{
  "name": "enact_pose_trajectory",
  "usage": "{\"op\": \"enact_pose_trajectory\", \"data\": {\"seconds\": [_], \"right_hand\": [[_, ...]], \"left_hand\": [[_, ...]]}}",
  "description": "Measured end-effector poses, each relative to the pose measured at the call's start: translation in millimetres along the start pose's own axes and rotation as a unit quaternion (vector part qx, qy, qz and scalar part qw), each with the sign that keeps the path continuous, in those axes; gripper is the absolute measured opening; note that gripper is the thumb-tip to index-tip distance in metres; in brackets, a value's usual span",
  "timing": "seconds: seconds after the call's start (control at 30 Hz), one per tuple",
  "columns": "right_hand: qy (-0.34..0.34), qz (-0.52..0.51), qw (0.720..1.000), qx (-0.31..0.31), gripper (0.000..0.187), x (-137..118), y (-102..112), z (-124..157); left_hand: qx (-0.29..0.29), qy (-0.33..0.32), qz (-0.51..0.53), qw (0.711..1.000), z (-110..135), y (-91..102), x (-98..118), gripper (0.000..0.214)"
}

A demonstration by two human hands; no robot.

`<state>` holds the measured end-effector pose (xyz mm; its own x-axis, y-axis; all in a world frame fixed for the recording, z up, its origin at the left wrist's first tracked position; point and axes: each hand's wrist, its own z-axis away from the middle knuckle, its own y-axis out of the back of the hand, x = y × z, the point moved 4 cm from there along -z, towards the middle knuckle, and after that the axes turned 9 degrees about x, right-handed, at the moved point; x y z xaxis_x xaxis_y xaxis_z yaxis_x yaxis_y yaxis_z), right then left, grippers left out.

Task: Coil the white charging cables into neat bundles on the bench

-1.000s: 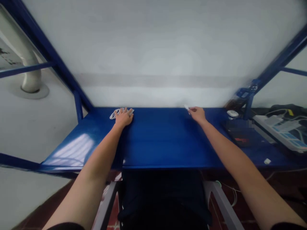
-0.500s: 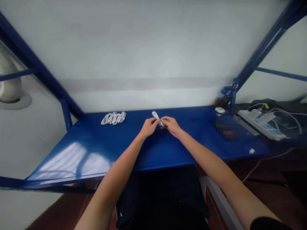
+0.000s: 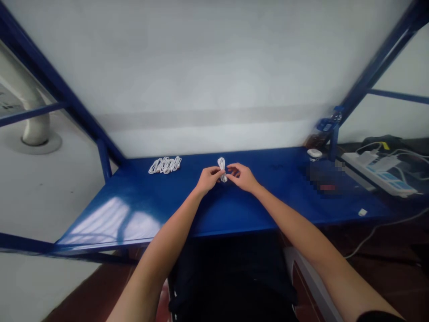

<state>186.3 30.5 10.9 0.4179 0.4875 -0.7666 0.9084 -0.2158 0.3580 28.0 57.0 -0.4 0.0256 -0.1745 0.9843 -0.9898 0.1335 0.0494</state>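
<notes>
A bundled white cable (image 3: 221,163) stands nearly upright above the middle of the blue table (image 3: 187,201). My left hand (image 3: 207,180) pinches it around its middle between thumb and fingers. Just to the right of the bundle is my right hand (image 3: 244,178), its thumb and curled fingers apart, with the thumb tip close beside the cable. Whether that thumb touches a strand is too small to tell. Several more coiled white cables (image 3: 165,165) lie in a row on the table's back left.
At the right lie a power strip (image 3: 385,176) with plugs, a round white item (image 3: 314,154) and a small white piece (image 3: 362,212). A bottle (image 3: 336,115) stands by the right post. Blue frame bars (image 3: 104,161) rise on both sides, with a pale wall (image 3: 214,80) behind.
The cable bundle has turned from a leftward slant to nearly upright. My right hand's fingers have come off it and spread apart. The view has shifted slightly left.
</notes>
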Motion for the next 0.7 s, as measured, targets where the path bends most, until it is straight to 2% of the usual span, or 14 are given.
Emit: {"op": "enact_pose_trajectory", "data": {"seconds": [0.2,0.33,0.47,0.7], "right_hand": [[-0.087,-0.063,0.994,0.016,0.036,9,-1,-2],[-0.135,-0.118,0.984,-0.013,0.027,6,1,-4],[-0.179,-0.194,0.964,-0.031,0.029,4,3,-5],[-0.241,-0.268,0.929,-0.083,0.030,5,4,-5]], "left_hand": [[0.002,-0.018,-0.001,1.000,1,2.8,3,0.032],[-0.017,-0.030,-0.008,0.999,1,2.0,5,0.033],[-0.032,-0.023,0.004,0.999,2,1.7,8,0.034],[-0.116,-0.015,0.026,0.993,8,-2.5,12,0.035]]}}
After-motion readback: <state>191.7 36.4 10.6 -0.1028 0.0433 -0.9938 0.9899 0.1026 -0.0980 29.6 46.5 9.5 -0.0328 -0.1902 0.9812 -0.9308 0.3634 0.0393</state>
